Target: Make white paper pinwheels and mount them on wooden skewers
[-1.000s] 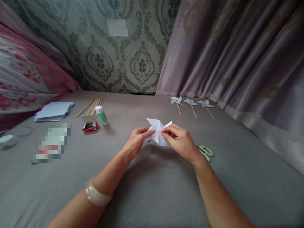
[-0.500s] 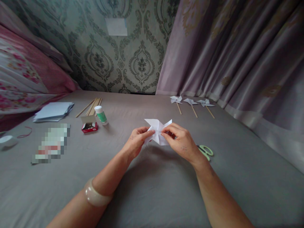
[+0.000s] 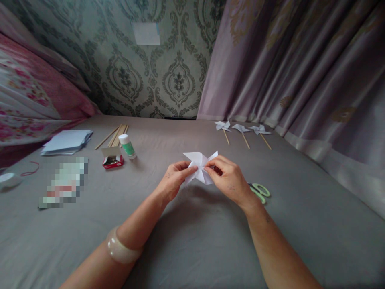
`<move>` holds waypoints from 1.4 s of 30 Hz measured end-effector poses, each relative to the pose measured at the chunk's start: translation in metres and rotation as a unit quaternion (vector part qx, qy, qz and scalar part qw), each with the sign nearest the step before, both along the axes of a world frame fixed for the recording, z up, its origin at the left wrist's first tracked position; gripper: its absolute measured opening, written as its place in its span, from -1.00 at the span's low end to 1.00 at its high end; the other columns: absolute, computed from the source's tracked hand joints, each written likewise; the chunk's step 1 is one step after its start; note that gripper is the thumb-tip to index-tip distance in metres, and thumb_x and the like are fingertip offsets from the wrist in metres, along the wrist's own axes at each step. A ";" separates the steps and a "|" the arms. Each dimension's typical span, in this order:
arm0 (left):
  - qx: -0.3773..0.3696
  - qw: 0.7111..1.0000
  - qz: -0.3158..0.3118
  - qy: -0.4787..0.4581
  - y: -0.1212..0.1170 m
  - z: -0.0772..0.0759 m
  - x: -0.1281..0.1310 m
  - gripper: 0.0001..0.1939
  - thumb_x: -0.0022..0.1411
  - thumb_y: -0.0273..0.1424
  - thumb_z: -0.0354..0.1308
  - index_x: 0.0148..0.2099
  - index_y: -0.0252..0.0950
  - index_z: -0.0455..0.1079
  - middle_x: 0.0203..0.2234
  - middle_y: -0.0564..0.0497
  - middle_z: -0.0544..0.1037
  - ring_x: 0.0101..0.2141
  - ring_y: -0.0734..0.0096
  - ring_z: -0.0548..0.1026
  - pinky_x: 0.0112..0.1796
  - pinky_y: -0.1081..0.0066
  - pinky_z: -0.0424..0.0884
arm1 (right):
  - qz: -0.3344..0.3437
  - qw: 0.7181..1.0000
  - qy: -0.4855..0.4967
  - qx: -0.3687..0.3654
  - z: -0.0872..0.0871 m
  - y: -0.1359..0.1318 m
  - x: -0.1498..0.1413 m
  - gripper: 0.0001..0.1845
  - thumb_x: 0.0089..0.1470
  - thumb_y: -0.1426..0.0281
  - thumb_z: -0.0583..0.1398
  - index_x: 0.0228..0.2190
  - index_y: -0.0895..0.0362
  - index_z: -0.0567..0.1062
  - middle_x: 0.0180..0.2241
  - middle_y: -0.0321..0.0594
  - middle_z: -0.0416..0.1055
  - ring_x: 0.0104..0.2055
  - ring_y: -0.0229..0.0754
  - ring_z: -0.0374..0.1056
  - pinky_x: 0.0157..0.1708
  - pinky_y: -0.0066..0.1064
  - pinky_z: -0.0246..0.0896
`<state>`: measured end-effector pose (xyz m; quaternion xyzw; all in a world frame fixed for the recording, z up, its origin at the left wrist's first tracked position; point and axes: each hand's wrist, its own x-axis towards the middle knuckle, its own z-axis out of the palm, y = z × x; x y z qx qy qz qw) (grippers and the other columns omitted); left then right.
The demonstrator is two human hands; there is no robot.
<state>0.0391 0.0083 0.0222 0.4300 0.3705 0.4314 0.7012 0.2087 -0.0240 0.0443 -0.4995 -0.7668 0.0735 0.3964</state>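
Left hand [image 3: 173,177] has shifted slightly since a second ago — its thumb is now nearer the fingertips of the right hand [image 3: 230,176] across the white paper pinwheel [image 3: 201,175].

Grey cloth [image 3: 192,257] spreads beneath everything. Patterned wall [image 3: 126,52] behind; mauve curtain [image 3: 282,76] hangs at right, pink floral fabric [image 3: 33,96] at left. Both bare arms reach forward. Left grip clasps the paper, thumb on top, fingers partly hidden beneath; right grip pinches it near the middle. Pinwheel sits between the two, raised off the cloth, blades spread.

Paper stack [image 3: 66,141] at left; blurred-out oblong item [image 3: 64,176] nearer. Three stick-mounted pinwheels [image 3: 240,129] in a row near the curtain. Wooden sticks [image 3: 119,135] beside the stack. Green-handled scissors [image 3: 265,190] beside the right wrist, partly hidden. White roll [image 3: 9,180] at far left. Open red box [image 3: 113,162] — contents indistinct — near an upright white-capped bottle [image 3: 127,147].
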 end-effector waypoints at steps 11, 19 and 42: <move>-0.002 1.000 0.005 0.002 -0.001 0.000 0.001 -0.69 -0.20 -0.31 0.39 -0.37 -0.39 0.50 -0.50 -0.03 0.56 -0.52 0.49 0.43 -0.42 0.48 0.27 | -0.010 1.000 -0.008 -0.008 0.000 -0.001 -0.001 -0.90 0.10 0.45 0.14 -0.41 0.10 0.47 -0.38 -0.22 0.41 -0.36 -0.23 0.33 -0.36 -0.41 0.21; 0.000 1.000 0.003 0.000 -0.001 0.001 0.003 -0.69 -0.21 -0.33 0.40 -0.38 -0.39 0.50 -0.52 -0.02 0.56 -0.51 0.47 0.44 -0.40 0.47 0.29 | -0.025 1.000 -0.016 -0.005 -0.001 -0.001 -0.002 -0.90 0.09 0.45 0.13 -0.42 0.10 0.45 -0.38 -0.21 0.42 -0.38 -0.23 0.33 -0.39 -0.42 0.19; 0.009 0.999 0.033 0.038 -0.002 0.001 0.004 -0.77 -0.19 -0.35 0.32 -0.43 -0.39 0.50 -0.56 0.02 0.53 -0.56 0.51 0.39 -0.47 0.50 0.24 | 0.007 1.000 0.024 -0.011 0.003 -0.004 -0.008 -0.92 0.09 0.41 0.17 -0.37 0.10 0.48 -0.32 -0.21 0.41 -0.40 -0.28 0.33 -0.41 -0.46 0.24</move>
